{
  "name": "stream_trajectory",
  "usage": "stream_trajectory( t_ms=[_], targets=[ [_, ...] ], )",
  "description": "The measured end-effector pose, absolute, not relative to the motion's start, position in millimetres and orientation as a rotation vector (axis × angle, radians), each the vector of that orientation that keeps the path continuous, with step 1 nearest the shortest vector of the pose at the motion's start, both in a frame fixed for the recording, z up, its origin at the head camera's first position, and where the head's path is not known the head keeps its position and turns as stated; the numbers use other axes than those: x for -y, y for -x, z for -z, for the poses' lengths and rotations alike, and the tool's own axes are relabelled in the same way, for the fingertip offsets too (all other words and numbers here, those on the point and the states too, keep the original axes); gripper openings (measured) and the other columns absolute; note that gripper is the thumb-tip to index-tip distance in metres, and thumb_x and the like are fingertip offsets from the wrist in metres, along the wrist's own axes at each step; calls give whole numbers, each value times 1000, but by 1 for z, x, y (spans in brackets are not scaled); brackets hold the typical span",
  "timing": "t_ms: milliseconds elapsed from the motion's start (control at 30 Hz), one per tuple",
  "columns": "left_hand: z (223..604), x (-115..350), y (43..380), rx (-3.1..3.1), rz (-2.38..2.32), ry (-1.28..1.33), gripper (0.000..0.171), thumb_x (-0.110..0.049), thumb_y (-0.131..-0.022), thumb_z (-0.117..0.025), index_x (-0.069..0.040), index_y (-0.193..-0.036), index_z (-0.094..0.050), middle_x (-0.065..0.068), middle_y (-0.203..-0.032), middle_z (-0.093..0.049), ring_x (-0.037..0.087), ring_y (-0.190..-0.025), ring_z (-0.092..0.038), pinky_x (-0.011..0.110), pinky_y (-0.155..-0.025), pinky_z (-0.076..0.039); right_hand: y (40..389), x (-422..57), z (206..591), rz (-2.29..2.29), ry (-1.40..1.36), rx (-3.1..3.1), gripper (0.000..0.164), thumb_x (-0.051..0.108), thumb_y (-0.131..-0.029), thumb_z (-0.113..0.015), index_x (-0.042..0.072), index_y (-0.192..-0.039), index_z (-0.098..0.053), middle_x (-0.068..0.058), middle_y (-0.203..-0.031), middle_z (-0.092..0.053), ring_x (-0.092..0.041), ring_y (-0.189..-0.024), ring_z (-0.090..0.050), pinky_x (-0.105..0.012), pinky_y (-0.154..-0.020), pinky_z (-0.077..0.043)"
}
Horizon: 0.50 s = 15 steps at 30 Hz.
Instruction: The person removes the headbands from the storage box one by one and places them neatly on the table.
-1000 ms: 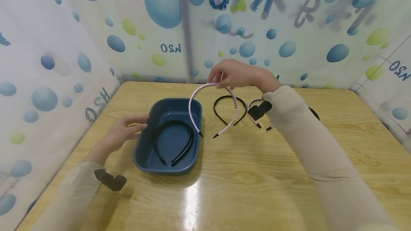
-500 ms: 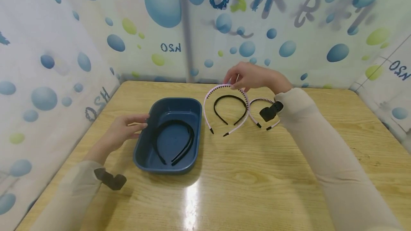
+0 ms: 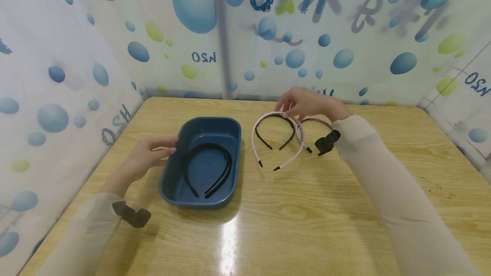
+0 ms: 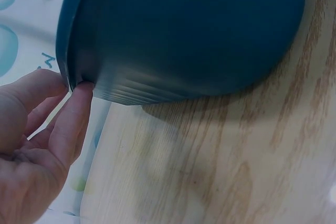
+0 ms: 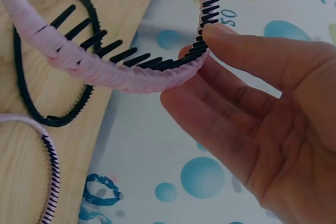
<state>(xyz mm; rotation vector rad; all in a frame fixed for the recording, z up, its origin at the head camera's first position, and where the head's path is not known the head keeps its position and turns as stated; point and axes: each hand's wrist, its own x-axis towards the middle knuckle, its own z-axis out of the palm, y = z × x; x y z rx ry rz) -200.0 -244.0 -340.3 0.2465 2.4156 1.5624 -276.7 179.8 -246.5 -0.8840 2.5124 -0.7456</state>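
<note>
The surface [image 3: 314, 216] is backed by a bubble-print sheet [image 3: 345, 20]. On its left half a blue tub [image 3: 215, 127] is set, upright, its longer sides running away from the person. Black headbands [image 3: 209, 145] are contained in it, laid flat and overlapped on its floor with their tips turned toward the person; how many are nested there cannot be told.

Both arms are covered by pale sleeves [image 3: 387, 191]. The right arm is reached forward, and the right hand [image 3: 307, 102] is bent over at the wrist, fingers pointed down. The left hand [image 3: 143, 159] is held at the tub's left side, where the rim is touched by the tips of fairly straight, slightly parted fingers.

A pink headband [image 5: 113, 80] is pinched at the top of its arch between the right thumb and fingers, to the right of the tub, tips toward the person. Past it, a toothed black headband [image 5: 19, 72] and a second pink headband [image 3: 315, 119] are laid side by side. A small dark camera [image 3: 132, 214] is worn on each wrist.
</note>
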Motion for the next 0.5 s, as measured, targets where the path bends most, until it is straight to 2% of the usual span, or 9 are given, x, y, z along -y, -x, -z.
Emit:
stream_trajectory(
  t_ms=[233,500],
  targets=[
    [341,245,200,-2412,-1568,-233,46,-14,-93,-56,6,-133,-43,22,-138,-38,32,-122,-40,28,-81,-50,277,-180,265,762,844,-2446,26,2,-92,-52,-1,-117,-58,-20,-108,-55,-30,-94,-55,-41,-67,-54],
    [344,245,202,-2411,-1564,-214,48,-17,-92,-58,4,-133,-44,20,-138,-38,34,-123,-38,29,-81,-50,274,-178,281,763,833,-2410,26,3,-92,-53,1,-118,-59,-20,-105,-56,-31,-83,-56,-36,-63,-53]
  ],
)
